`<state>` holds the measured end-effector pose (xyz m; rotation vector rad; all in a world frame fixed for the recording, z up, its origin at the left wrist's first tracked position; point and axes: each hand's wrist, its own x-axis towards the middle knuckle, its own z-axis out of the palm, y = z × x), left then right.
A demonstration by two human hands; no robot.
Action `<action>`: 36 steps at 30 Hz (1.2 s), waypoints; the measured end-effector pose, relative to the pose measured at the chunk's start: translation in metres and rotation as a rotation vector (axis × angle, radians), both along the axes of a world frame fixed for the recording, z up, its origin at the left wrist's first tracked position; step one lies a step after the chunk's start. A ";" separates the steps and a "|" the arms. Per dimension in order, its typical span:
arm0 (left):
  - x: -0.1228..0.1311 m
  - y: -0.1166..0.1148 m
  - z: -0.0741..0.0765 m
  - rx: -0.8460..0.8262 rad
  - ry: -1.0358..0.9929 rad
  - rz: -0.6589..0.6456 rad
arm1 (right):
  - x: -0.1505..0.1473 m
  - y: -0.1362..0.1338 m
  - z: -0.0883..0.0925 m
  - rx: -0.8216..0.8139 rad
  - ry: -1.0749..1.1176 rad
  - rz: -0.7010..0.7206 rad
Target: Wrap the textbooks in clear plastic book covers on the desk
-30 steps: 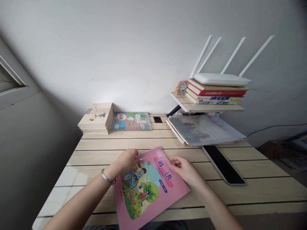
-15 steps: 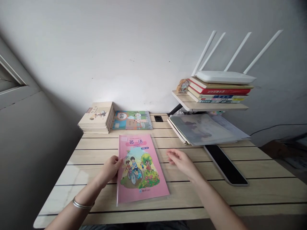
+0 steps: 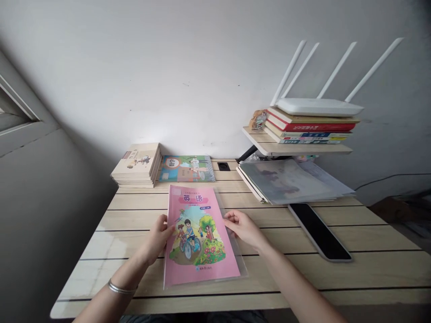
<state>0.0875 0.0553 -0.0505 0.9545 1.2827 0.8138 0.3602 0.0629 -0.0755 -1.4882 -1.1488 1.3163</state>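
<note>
A pink textbook [image 3: 200, 233] with children and a bicycle on its front lies before me on the table. Clear plastic cover [image 3: 238, 253] sticks out past its right and bottom edges. My left hand [image 3: 157, 237] grips the book's left edge, thumb on the front and the other fingers partly hidden beneath. At the right side, my right hand [image 3: 245, 229] pinches the loose edge of the plastic cover between thumb and fingers.
Behind the book are a stack of beige books [image 3: 138, 163] and a blue workbook [image 3: 185, 168]. To the right lie a phone [image 3: 319, 231] and a pile of folders [image 3: 286, 179], under a small shelf [image 3: 306, 149] bearing books and a white router [image 3: 316, 106].
My right hand has moved left to the book and taken hold of the plastic cover's edge. The cover now spreads further out on the right. My left hand keeps its grip.
</note>
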 end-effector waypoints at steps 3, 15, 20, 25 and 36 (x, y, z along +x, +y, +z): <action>0.007 -0.007 0.001 0.012 -0.152 0.042 | -0.002 0.000 0.003 0.055 -0.018 0.003; 0.016 0.004 0.051 0.521 -0.264 0.007 | -0.012 0.018 0.068 0.502 0.336 -0.119; 0.016 0.028 0.044 0.741 -0.141 0.196 | -0.011 0.035 0.068 0.653 0.268 -0.171; 0.022 0.045 0.032 0.779 -0.083 0.395 | -0.014 0.048 0.052 0.627 0.290 -0.099; 0.022 0.070 0.037 0.800 -0.031 0.189 | -0.002 0.070 0.068 0.678 0.244 -0.079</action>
